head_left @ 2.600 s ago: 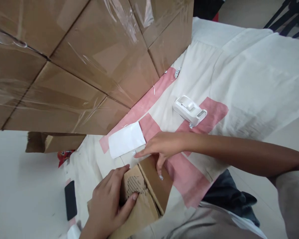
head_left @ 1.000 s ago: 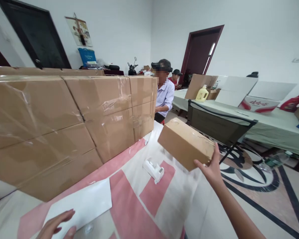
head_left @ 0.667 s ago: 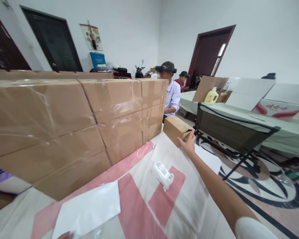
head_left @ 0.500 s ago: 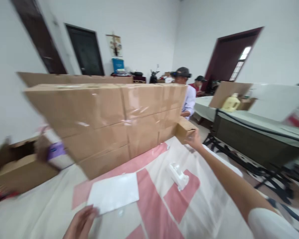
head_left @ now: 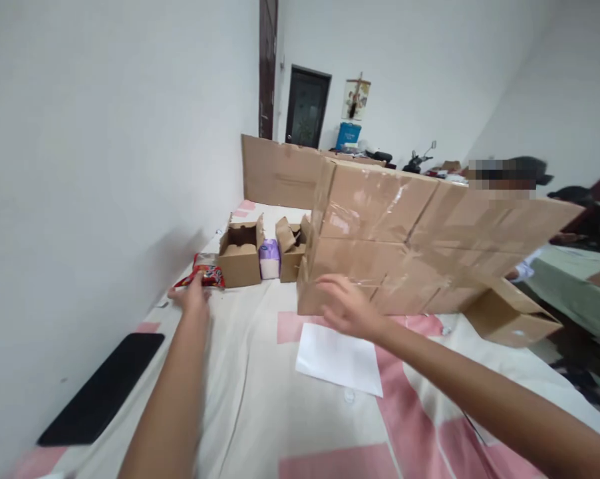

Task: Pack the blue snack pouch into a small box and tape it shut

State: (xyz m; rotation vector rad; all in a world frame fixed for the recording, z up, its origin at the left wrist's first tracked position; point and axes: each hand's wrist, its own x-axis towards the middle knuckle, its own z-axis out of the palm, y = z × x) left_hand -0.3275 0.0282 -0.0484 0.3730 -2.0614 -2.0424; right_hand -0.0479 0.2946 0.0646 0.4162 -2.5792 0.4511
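Observation:
At the left, against the wall, my left hand [head_left: 191,296] has its fingers and thumb at the near edge of a shiny red snack packet [head_left: 211,275], closed on its edge. My right hand [head_left: 347,307] hovers with fingers apart and nothing in them, in front of the taped cardboard box wall [head_left: 364,266]. Just below it, a white sheet of paper [head_left: 337,359] lies flat on the pink and white cloth [head_left: 250,406]. A small clear round piece [head_left: 349,396] rests by the paper's near edge.
Two open cardboard boxes [head_left: 240,269] [head_left: 291,264] stand beyond the packet, a purple and white pack [head_left: 269,259] between them. A black flat slab [head_left: 103,389] lies along the wall [head_left: 105,166]. Another open box [head_left: 512,316] sits right. A person [head_left: 524,174] is behind the boxes.
The view has swung left. My left hand has moved from beside the paper to the red packet. My right hand has let go of the right-hand box and come over near the paper.

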